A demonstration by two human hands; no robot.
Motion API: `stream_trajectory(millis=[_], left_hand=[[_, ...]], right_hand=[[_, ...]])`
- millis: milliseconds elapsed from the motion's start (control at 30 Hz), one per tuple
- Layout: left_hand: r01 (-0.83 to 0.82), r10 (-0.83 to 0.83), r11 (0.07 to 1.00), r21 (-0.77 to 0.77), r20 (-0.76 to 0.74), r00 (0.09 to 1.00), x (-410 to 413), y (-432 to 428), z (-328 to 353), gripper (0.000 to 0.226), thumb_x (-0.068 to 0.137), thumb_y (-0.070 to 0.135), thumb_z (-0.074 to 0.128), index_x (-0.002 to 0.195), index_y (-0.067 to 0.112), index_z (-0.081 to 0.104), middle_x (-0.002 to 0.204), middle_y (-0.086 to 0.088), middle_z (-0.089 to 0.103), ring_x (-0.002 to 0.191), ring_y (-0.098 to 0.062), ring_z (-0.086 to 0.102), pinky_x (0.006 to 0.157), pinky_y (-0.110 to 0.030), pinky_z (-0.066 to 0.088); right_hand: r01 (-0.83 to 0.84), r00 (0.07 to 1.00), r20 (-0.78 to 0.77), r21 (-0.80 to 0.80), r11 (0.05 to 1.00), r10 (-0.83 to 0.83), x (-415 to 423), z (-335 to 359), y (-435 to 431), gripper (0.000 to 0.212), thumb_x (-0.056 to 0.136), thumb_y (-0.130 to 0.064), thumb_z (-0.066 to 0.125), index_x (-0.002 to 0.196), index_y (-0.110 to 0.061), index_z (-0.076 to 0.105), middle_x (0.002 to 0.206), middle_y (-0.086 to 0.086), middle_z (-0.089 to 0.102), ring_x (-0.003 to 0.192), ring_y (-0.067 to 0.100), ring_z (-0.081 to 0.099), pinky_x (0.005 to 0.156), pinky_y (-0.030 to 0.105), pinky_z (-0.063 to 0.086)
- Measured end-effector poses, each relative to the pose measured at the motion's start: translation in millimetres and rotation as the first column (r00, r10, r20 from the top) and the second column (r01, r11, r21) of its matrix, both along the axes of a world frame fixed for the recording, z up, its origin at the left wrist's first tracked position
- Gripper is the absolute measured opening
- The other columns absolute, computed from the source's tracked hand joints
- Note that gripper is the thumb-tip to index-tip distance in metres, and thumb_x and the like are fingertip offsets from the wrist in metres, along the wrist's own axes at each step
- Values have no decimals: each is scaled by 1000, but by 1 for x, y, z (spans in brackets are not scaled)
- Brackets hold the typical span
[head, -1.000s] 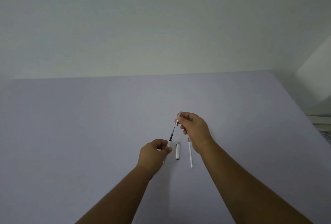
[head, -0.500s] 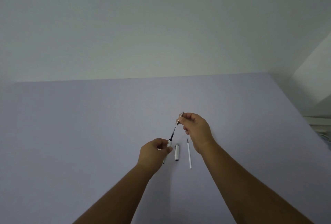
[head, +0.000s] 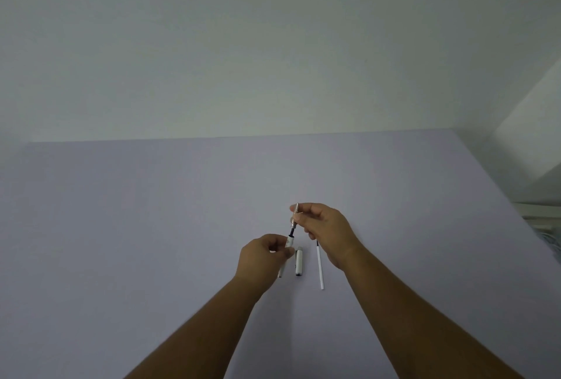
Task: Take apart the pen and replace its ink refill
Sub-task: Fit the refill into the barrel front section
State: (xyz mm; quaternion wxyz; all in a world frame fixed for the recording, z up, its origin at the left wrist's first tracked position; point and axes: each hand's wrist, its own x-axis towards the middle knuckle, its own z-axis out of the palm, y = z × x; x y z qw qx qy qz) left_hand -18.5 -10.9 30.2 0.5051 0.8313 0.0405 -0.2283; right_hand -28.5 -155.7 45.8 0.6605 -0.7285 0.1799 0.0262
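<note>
My left hand (head: 263, 256) grips a white pen barrel (head: 289, 242), whose lower end sticks out below the fist at the barrel end (head: 280, 272). My right hand (head: 326, 228) pinches the metal tip section (head: 295, 214) just above it. A dark refill stretch (head: 292, 231) runs between the tip section and the barrel mouth. On the table lie a white pen cap (head: 298, 261) and a thin white refill (head: 319, 268), between my two wrists.
The lilac table (head: 151, 227) meets a pale wall at its far edge. Its right edge runs diagonally down, with pale objects (head: 543, 227) beyond it.
The gap between my hands has narrowed; the tip section has come down closer to the barrel, with less dark refill showing.
</note>
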Motion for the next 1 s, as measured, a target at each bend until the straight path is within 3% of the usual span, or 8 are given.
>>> stream_trajectory(millis=[100,200,367,567,633,733,867,1000], left_hand=[[-8,7,999,-31,-10,1000,2,0,2,18,84,22,70,101,17,72,88,5,67,94,-24,66,94,-42,54],[-10,9,999,-40,-6,1000,4,-1,4,17,83,22,70,100,18,72,88,5,68,93,-23,67,94,-43,54],[-2,2,999,-38,17,1000,4,-4,6,24,84,23,70,106,15,71,90,4,66,94,-23,66,94,-42,54],[5,-4,999,-35,30,1000,6,-3,8,23,85,23,69,106,15,71,92,3,67,91,-21,66,93,-40,55],[10,-9,1000,-29,35,999,6,-4,8,27,85,23,69,110,13,69,94,2,66,91,-21,65,91,-37,55],[10,-10,999,-30,29,1000,5,-4,9,29,85,24,69,112,12,69,96,2,66,96,-22,66,95,-39,54],[7,-6,999,-38,29,1000,7,-3,9,26,85,23,69,108,13,71,92,3,67,94,-23,67,94,-41,54],[23,-22,1000,-20,40,999,5,-5,10,30,84,24,70,111,12,69,92,4,64,94,-22,66,93,-38,54]], right_hand=[[-21,1000,-1,-50,999,21,-1,-2,-1,20,88,-16,63,107,-16,71,86,-10,69,62,-11,60,65,11,41],[-14,1000,-12,-37,999,13,0,-2,-2,15,86,-17,65,100,-17,71,84,-9,70,59,-15,59,66,13,41],[0,999,-33,-91,996,-3,1,-2,0,14,81,-27,72,89,-16,67,84,-3,74,68,0,61,67,19,42],[-82,995,-49,12,997,82,0,3,-1,14,89,-22,61,100,-24,69,85,-10,68,69,4,53,65,19,41],[-65,996,-62,-38,997,63,2,3,1,10,86,-25,65,92,-18,69,82,-10,66,72,4,54,66,19,40],[-36,994,-105,-74,997,28,3,4,4,20,81,-35,71,83,-16,62,76,-8,60,69,6,51,66,22,40],[-75,995,-69,12,997,76,1,5,3,12,90,-27,60,96,-21,68,87,-12,65,80,5,55,69,20,41],[-39,992,-123,-77,996,30,2,3,5,27,80,-38,70,74,-17,55,71,-7,54,68,10,48,66,23,39]])
